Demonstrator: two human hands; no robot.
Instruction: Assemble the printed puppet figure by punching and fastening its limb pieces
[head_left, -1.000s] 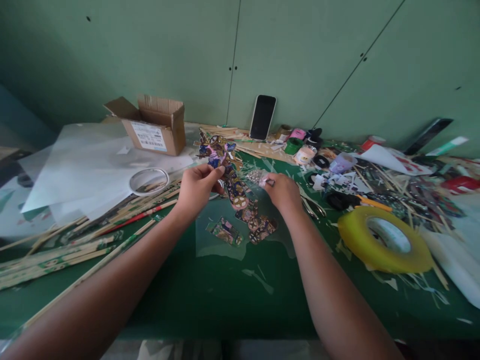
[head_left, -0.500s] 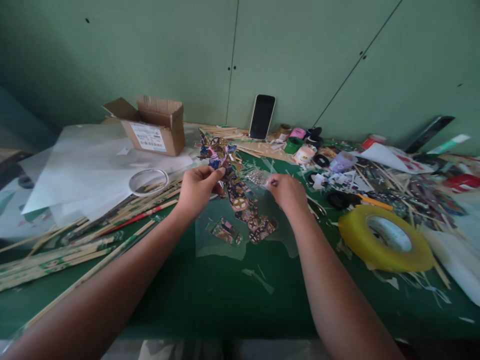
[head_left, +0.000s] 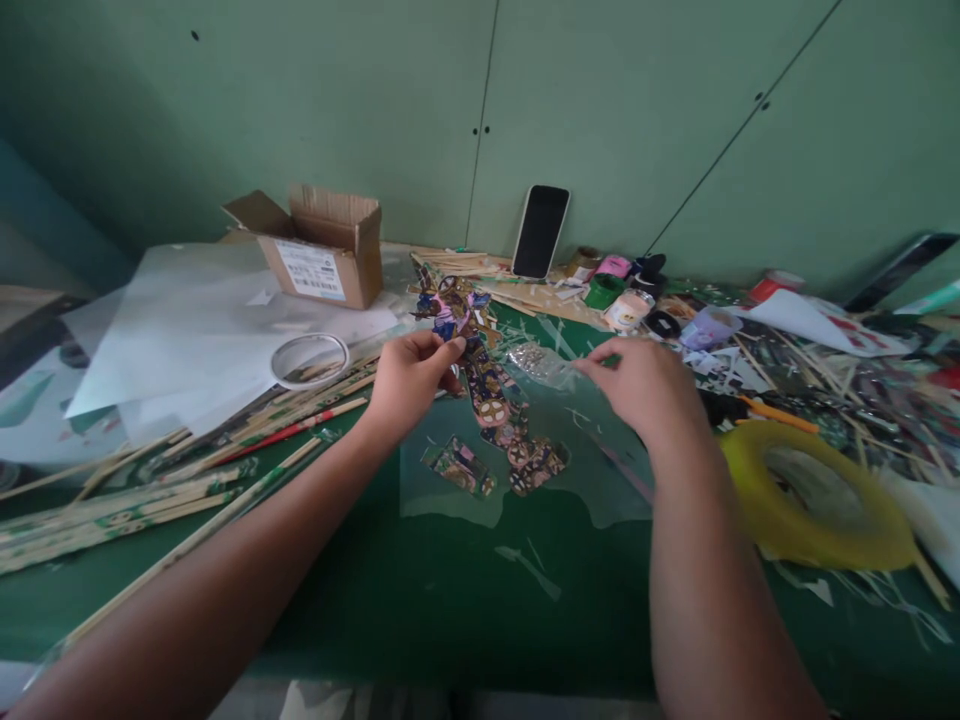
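My left hand (head_left: 411,385) is closed, thumb and forefinger pinching the edge of a flat, jointed cut-out figure (head_left: 491,410) patterned in dark blue, gold and pink. The figure lies slantwise on the green table, its bent lower part toward me. Between my hands is a small clear plastic bag (head_left: 534,362) with shiny silvery bits inside, too small to name. My right hand (head_left: 641,385) pinches the bag's near right end with its fingertips. A loose patterned cut-out piece (head_left: 459,466) rests on a clear plastic sheet (head_left: 420,500) beside the figure.
An open cardboard box (head_left: 322,255) and white sheets (head_left: 202,330) are at the back left, thin sticks (head_left: 150,510) below. A phone (head_left: 541,230) leans on the wall. Yellow tape (head_left: 742,490), small jars (head_left: 628,310) and scraps crowd the right side.
My right hand has moved right and draws out the bag's end, so more of the clear bag shows. My left hand keeps its pinch. The whole view has shifted slightly.
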